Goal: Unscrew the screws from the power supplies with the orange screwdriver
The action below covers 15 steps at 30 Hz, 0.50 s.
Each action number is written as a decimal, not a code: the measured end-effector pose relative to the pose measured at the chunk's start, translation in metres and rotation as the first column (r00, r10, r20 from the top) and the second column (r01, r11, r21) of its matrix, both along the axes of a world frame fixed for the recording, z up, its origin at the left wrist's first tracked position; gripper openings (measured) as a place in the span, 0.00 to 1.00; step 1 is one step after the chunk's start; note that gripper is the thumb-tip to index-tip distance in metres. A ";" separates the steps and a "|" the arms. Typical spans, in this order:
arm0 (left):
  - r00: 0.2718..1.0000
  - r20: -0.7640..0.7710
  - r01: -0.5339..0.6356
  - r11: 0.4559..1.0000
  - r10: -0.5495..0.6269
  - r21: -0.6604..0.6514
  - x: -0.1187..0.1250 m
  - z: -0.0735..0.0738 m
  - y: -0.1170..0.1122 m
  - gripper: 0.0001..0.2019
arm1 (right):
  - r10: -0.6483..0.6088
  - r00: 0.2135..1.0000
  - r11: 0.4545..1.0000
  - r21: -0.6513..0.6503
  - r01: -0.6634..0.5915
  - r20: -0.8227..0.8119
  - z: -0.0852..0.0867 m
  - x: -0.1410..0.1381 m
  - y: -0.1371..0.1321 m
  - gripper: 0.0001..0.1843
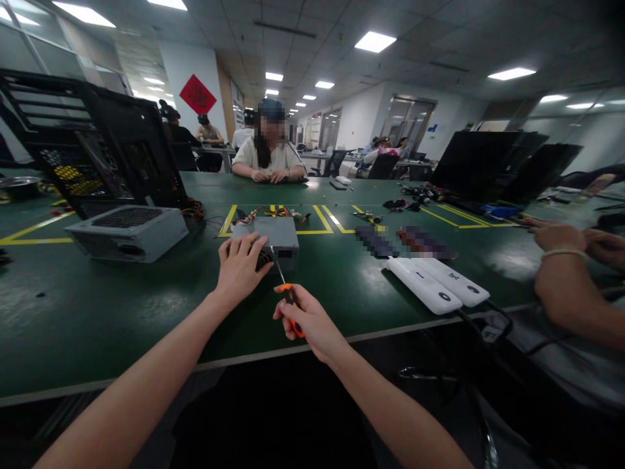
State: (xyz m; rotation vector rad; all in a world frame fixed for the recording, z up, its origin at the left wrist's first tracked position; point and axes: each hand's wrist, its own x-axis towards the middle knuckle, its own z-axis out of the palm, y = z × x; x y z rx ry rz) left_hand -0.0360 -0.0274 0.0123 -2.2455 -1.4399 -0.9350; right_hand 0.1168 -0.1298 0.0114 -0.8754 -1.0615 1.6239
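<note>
A grey computer power supply (pixel 286 229) sits on the green table in front of me, its cables bunched behind it. My left hand (pixel 240 266) braces it, fingers spread over the top and thumb down at the near face, partly covering the fan grille. My right hand (pixel 306 319) is closed around the orange-and-black handle of a screwdriver (pixel 279 268). The thin metal shaft points up and away, its tip at the near edge of the power supply's casing. Whether a screw is under the tip cannot be made out.
A second power supply (pixel 146 231) stands at left before an open black computer case (pixel 92 143). Two white power banks (pixel 434 283) and blurred phones lie at right. A bundle of cables (pixel 420 193) lies farther back. One person sits opposite; another person's hands (pixel 561 238) are at right.
</note>
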 end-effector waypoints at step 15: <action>0.988 0.125 -0.090 0.996 0.086 0.022 -0.001 -0.003 -0.006 0.31 | -0.114 0.993 0.993 0.022 0.114 0.013 -0.011 0.023 -0.002 0.14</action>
